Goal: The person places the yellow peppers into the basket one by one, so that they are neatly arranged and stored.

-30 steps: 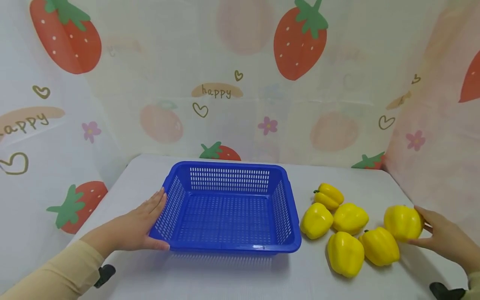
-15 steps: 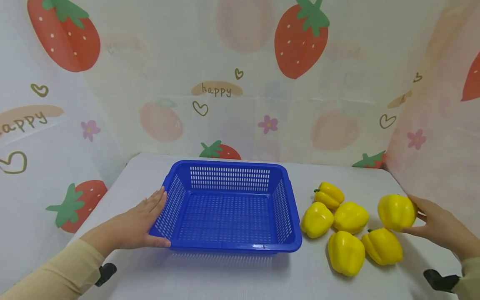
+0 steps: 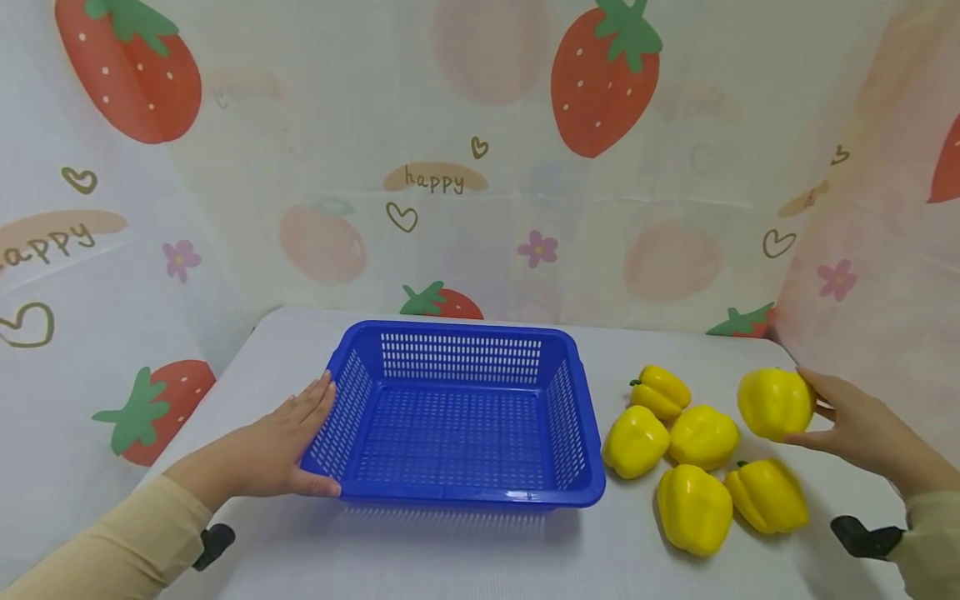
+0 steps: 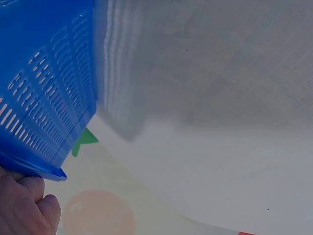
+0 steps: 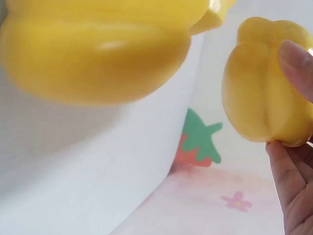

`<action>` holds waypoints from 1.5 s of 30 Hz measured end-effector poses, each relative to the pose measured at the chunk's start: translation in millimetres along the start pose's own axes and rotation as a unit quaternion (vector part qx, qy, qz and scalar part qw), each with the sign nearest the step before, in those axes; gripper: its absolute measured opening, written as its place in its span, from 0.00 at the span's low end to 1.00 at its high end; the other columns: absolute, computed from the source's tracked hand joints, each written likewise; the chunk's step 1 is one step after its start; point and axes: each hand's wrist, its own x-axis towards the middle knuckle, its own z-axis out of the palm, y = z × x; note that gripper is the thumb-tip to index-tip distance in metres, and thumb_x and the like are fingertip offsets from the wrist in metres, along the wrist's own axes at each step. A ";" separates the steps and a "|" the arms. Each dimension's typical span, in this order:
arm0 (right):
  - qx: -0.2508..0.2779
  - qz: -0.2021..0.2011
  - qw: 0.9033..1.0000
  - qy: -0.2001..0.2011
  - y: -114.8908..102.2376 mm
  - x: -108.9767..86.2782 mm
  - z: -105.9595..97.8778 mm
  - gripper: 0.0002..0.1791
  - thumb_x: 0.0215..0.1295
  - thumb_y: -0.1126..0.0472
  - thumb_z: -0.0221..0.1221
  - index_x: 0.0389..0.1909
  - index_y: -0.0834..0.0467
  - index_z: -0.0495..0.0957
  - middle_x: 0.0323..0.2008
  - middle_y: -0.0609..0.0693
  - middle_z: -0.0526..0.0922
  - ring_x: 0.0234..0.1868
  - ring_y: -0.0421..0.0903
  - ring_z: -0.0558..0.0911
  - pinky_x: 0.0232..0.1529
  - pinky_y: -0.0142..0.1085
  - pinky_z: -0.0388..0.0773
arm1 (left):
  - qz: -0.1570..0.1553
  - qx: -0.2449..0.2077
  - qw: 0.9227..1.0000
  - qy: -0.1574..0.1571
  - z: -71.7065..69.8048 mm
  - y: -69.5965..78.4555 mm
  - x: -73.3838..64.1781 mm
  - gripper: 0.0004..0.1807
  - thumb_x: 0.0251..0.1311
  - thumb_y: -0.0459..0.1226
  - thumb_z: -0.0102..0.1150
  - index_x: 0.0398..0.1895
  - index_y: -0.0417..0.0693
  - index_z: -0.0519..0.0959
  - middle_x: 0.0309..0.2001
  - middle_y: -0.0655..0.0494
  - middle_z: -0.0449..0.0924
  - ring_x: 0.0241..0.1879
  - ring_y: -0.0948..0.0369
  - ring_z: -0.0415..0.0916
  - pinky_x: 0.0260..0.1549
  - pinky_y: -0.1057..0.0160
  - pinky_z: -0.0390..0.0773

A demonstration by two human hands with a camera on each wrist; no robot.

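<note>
In the head view my right hand (image 3: 862, 425) holds a yellow bell pepper (image 3: 776, 404) between thumb and fingers, raised over the right side of the table. The right wrist view shows the same held bell pepper (image 5: 259, 88), thumb on one side and fingertips at its end. My left hand (image 3: 277, 446) rests against the left side of a blue plastic basket (image 3: 465, 493), fingers straight along the rim and thumb at the front corner. Several more yellow bell peppers (image 3: 694, 510) lie right of the basket. One bell pepper (image 5: 98, 54) looms close in the right wrist view.
A white table (image 3: 420, 558) carries everything. Behind and beside it hangs a strawberry-printed curtain (image 3: 337, 125). Dark wrist mounts (image 3: 866, 537) sit at both sleeves. The basket's slotted wall (image 4: 49, 98) fills the upper left of the left wrist view.
My right hand has lifted the bell pepper up and leftward, away from the others. One bell pepper beside it shifted slightly right. My left hand and the basket have stayed put.
</note>
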 end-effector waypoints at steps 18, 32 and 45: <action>0.045 -0.073 0.996 -0.003 -63.2 38.1 -3.9 0.56 0.47 0.42 0.66 0.68 0.66 0.48 0.63 0.66 0.60 0.58 0.64 0.67 0.52 0.54 0.67 | -0.001 -0.008 1.000 0.000 0.6 -0.1 1.2 0.68 0.37 0.73 0.51 0.70 0.35 0.40 0.72 0.41 0.33 0.70 0.45 0.36 0.64 0.43 0.47; 0.056 -0.129 0.990 0.002 -102.5 63.8 2.2 0.52 0.49 0.50 0.68 0.68 0.66 0.49 0.64 0.64 0.59 0.61 0.60 0.65 0.55 0.50 0.67 | -0.002 -0.014 1.000 -0.002 -1.2 2.2 -0.2 0.68 0.37 0.74 0.50 0.70 0.34 0.40 0.71 0.39 0.34 0.69 0.44 0.36 0.63 0.43 0.47; 0.082 -0.154 0.985 -0.010 -142.2 86.6 10.5 0.53 0.48 0.52 0.69 0.69 0.63 0.49 0.65 0.61 0.59 0.63 0.58 0.63 0.57 0.52 0.65 | -0.004 -0.019 1.000 0.001 -0.1 2.5 -0.5 0.68 0.38 0.72 0.53 0.70 0.35 0.39 0.71 0.39 0.33 0.69 0.43 0.36 0.63 0.42 0.47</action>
